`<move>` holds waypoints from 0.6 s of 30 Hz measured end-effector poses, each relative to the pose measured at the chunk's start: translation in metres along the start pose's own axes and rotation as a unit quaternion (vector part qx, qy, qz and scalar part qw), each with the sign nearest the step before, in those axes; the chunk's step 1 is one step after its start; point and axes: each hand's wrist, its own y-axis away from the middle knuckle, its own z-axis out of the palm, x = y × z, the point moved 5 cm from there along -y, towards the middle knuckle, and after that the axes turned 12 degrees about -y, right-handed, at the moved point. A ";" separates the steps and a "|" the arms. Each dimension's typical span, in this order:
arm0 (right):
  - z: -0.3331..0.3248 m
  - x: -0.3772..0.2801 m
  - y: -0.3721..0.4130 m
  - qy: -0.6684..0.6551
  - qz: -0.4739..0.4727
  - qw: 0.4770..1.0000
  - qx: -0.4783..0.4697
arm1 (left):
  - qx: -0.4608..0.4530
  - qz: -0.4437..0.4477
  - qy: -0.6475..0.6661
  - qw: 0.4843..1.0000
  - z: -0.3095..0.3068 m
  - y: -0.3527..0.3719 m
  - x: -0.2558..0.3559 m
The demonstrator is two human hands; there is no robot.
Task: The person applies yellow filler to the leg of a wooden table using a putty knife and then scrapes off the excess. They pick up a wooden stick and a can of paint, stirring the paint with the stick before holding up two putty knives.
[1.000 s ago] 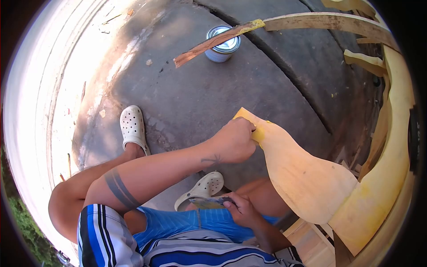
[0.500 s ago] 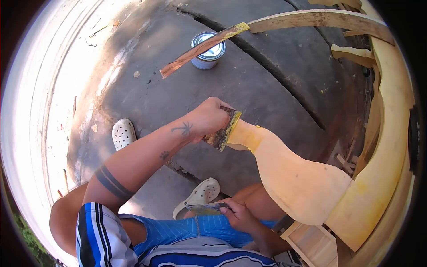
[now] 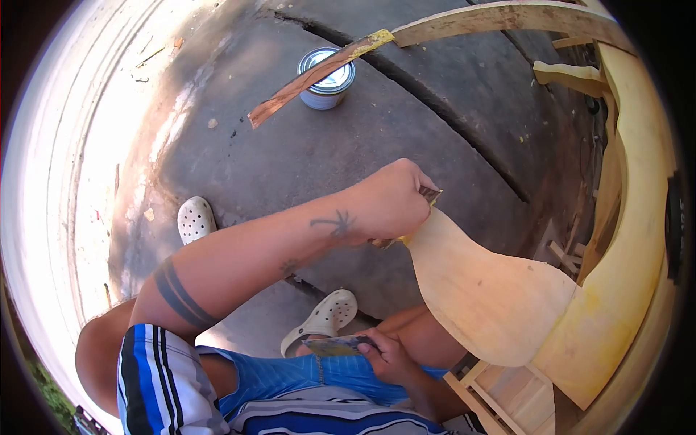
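Note:
My left hand (image 3: 395,199), its fingers wrapped round a putty-stained flat scraper (image 3: 430,194), is at the narrow upper end of a pale curved wooden piece (image 3: 493,297). The hand hides most of the scraper and part of that end, where a little yellow filler shows. Above my lap, my right hand (image 3: 391,357) grips a flat, smeared plate (image 3: 337,346) by its right side. The wooden piece widens downward and meets a larger, yellow-stained curved board (image 3: 602,319).
A lidded can (image 3: 326,90) stands on the grey floor, with a putty-tipped wooden strip (image 3: 290,94) across its top. A long curved slat (image 3: 507,19) runs to the upper right. Below the wooden piece is a slatted wooden part (image 3: 507,395). A crack (image 3: 435,109) crosses the floor.
My left hand has moved right, over the narrow end of the wooden piece, and the scraper has turned so less of it shows. My right hand and the plate have hardly moved.

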 end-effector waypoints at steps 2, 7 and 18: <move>-0.002 0.007 0.001 -0.002 0.028 1.000 -0.011 | -0.044 -0.007 0.206 0.978 -0.015 0.005 -0.006; -0.004 0.008 0.001 -0.002 0.021 1.000 -0.005 | 0.111 0.003 0.139 0.984 -0.048 0.028 -0.031; 0.002 0.008 -0.005 0.023 0.012 0.999 -0.030 | 0.258 0.124 -0.442 0.850 0.051 0.027 -0.059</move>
